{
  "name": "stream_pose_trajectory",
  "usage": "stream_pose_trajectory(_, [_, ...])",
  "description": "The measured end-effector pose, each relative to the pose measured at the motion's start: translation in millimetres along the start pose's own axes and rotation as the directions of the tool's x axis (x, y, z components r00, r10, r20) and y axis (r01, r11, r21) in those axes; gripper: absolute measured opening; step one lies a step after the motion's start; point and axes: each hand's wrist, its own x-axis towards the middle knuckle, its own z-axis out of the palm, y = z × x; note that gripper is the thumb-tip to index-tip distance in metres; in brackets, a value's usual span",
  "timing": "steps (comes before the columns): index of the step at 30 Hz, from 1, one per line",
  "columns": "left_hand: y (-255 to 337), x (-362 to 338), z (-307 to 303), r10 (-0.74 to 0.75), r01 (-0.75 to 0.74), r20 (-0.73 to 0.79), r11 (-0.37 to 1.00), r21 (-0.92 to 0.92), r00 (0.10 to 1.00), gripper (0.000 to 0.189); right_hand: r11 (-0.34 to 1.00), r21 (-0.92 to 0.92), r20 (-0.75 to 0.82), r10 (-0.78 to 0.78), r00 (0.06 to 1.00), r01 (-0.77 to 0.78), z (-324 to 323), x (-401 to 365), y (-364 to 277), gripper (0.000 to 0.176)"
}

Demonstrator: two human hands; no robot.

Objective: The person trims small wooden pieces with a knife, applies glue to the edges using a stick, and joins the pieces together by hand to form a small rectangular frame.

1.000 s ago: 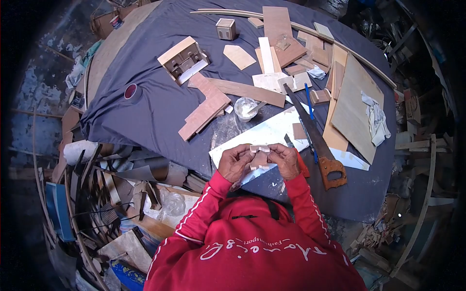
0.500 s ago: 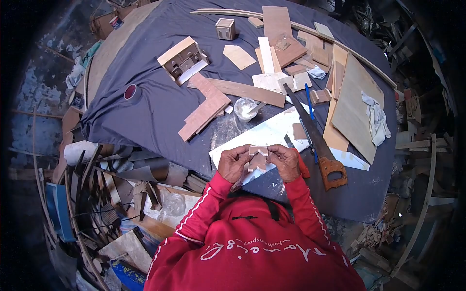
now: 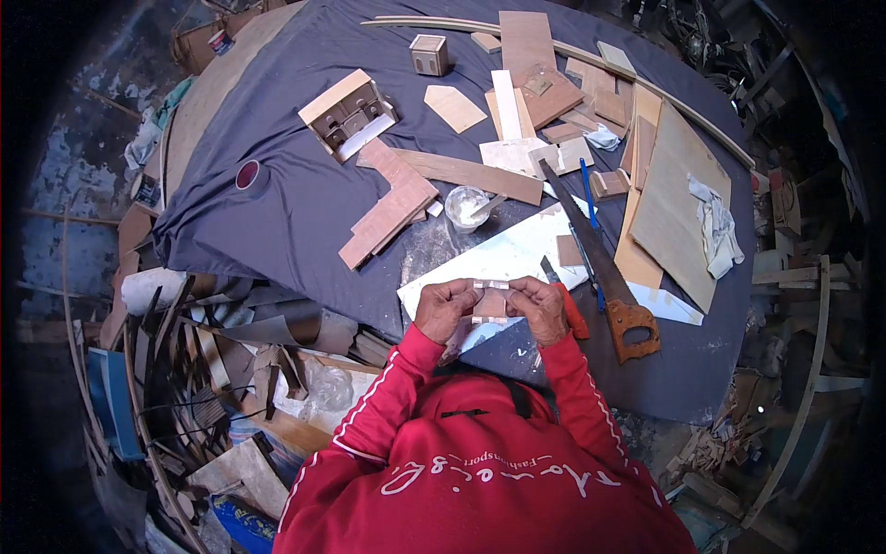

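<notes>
Between my two hands is a small wooden piece (image 3: 490,304) with pale strips along its upper and lower edges. My left hand (image 3: 446,311) pinches its left side, and my right hand (image 3: 539,309) pinches its right side. Beneath and beyond it lies a white board (image 3: 443,270). A handsaw (image 3: 604,263) with a wooden handle rests to the right, beside a blue hacksaw (image 3: 589,198). An orange-red handle (image 3: 574,314) is close to my right hand. A tub of white paste (image 3: 467,209) with a stick in it stands beyond the board.
On the dark cloth (image 3: 305,222) are a small wooden box (image 3: 429,55), an open wooden model (image 3: 348,114), a stepped wooden piece (image 3: 392,205) and a round red-topped container (image 3: 248,174). Wood offcuts and a large plywood sheet (image 3: 678,198) lie at right. Scrap fills the floor at left.
The small wooden piece has turned slightly in my fingers, and its notched upper outline now looks straighter. Both hands have shifted only a little and keep their hold.
</notes>
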Motion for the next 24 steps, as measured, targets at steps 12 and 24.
stream_pose_trajectory(12, [3,2,-7,-0.067,0.083,0.119,0.987,-0.134,0.991,0.028,0.952,0.304,0.036,0.029,0.999,-0.039,4,3,9,0.03])
stream_pose_trajectory(24, [14,8,-7,0.059,-0.044,0.168,0.995,-0.091,0.984,0.027,0.917,0.38,0.129,0.08,0.988,-0.124,3,4,4,0.039])
